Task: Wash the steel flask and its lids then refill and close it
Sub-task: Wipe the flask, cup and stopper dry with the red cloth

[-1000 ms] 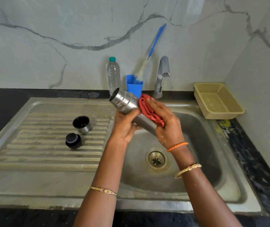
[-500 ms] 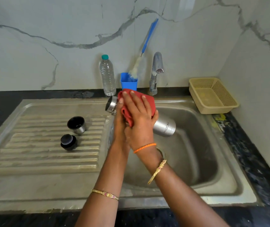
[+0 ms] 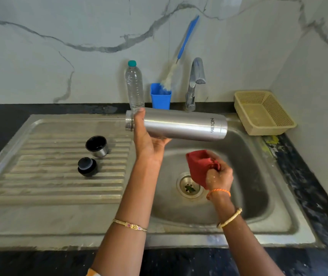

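Open room: the sink basin lies bare around its drain, except where the right hand hangs over it; the ribbed drainboard is free to the front and left of the two lids.
Edges: the basin's left rim runs just under the left wrist; the tap stands behind the flask, near its middle; the beige basket sits on the bench just beyond the flask's base end, apart from it.
Steel flask: held lying almost level above the basin's back edge, open mouth to the left, base to the right.
Left hand: raised, palm under the flask near the neck, fingers and thumb curled round it.
Right hand: lower, over the basin near the drain, fingers bunched tight on a red cloth, clear of the flask.
Lids: the cup lid stands mouth up on the drainboard, the black stopper just in front of it, the two apart.
Back edge: a plastic bottle and a blue cup holding a bottle brush stand against the wall.
Room: dark bench, white marble-veined wall behind and to the right.
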The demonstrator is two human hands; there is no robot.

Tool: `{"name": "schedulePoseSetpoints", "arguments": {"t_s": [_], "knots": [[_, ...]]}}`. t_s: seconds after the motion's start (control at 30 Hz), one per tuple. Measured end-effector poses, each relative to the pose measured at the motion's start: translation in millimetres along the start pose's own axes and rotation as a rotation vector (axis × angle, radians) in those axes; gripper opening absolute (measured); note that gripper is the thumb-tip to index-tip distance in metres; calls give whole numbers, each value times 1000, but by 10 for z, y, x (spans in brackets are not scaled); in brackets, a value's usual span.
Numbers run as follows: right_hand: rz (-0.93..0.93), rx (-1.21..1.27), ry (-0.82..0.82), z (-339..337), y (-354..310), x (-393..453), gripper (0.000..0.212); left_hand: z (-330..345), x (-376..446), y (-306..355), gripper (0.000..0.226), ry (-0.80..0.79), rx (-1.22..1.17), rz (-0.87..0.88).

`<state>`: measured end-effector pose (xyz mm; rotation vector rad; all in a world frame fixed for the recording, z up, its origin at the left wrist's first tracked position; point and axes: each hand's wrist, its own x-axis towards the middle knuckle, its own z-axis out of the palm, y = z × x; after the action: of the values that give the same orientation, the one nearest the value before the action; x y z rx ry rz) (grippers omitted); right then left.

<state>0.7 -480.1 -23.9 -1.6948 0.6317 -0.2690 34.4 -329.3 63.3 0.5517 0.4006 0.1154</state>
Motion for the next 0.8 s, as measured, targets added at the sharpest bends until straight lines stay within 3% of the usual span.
{"name": "schedulePoseSetpoints", "arguments": {"t_s": [0.13, 0.3, 0.37, 0.47, 0.5, 0.57, 0.63, 0.7, 0.8], "knots": [[138, 245, 217, -51, -62, 153, 57, -160, 56, -120, 51, 181, 82, 62], [-36, 280, 284, -9, -293, 200, 43, -268, 119, -232, 52, 258, 122, 132], [-275, 210, 175, 143, -350, -8, 40, -241, 113, -299, 49, 266, 151, 126], [-777, 77, -96, 332, -329, -396, 33, -180, 112, -409, 35, 253, 222, 171], [-853, 54, -160, 365, -321, -449, 34, -169, 111, -430, 26, 250, 241, 195], [-810, 17, -191, 387, -337, -362, 55, -179, 101, -424, 24, 252, 234, 190], [-633, -79, -124, 346, -311, -148, 65, -224, 80, -368, 35, 234, 209, 144], [-405, -168, -96, 252, -232, 100, 54, -287, 78, -326, 32, 230, 227, 130], [-156, -97, -108, 192, -136, 230, 45, -305, 52, -344, 27, 251, 270, 100]]}}
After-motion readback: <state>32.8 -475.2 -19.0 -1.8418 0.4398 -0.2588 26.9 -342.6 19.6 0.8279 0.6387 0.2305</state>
